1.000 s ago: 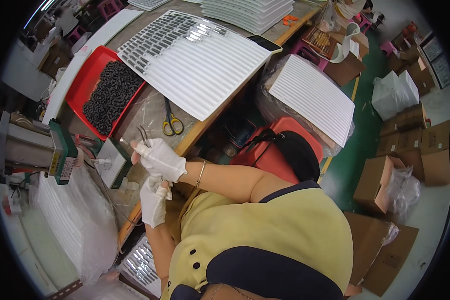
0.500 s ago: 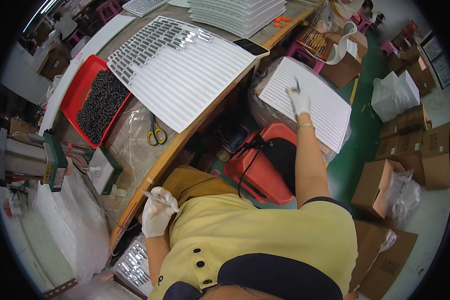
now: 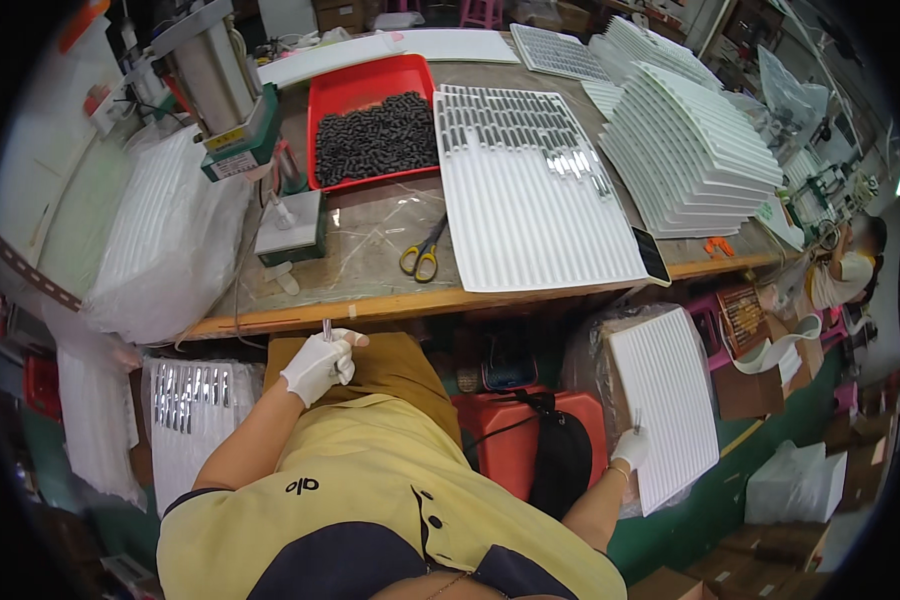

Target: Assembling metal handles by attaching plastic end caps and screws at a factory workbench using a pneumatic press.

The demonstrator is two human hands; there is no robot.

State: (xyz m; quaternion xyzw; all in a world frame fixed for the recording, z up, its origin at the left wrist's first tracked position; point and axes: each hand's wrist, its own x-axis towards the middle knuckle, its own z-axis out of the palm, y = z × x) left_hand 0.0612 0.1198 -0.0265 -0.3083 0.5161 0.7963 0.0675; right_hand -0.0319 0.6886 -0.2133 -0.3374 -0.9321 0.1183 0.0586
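Note:
My left hand (image 3: 320, 366), in a white glove, is closed around a small silver tube (image 3: 327, 328) that sticks up past the fingers near the table's front edge. Lower on the right, my gloved right hand (image 3: 630, 449) pinches another small silver piece (image 3: 638, 420), beside a white ribbed tray (image 3: 670, 410) resting on a plastic-wrapped pile. On the table lies a second white ribbed tray (image 3: 540, 245). Rows of silver tubes (image 3: 510, 125) fill its far part, while its near grooves are bare. Left of it, a red bin (image 3: 315, 115) holds many small black cylinders (image 3: 380, 140).
Yellow-handled scissors (image 3: 422, 260) and a phone (image 3: 651, 256) lie near the tray. A bench press (image 3: 235, 110) stands at the left. Stacked white trays (image 3: 685, 150) rise at the right. A red stool (image 3: 500, 430) with a black bag (image 3: 560, 450) is beside me.
The view has swung round, so the table now runs across it. My right hand has come nearer to me, to the ribbed tray's near edge. Both hands still hold small silver pieces.

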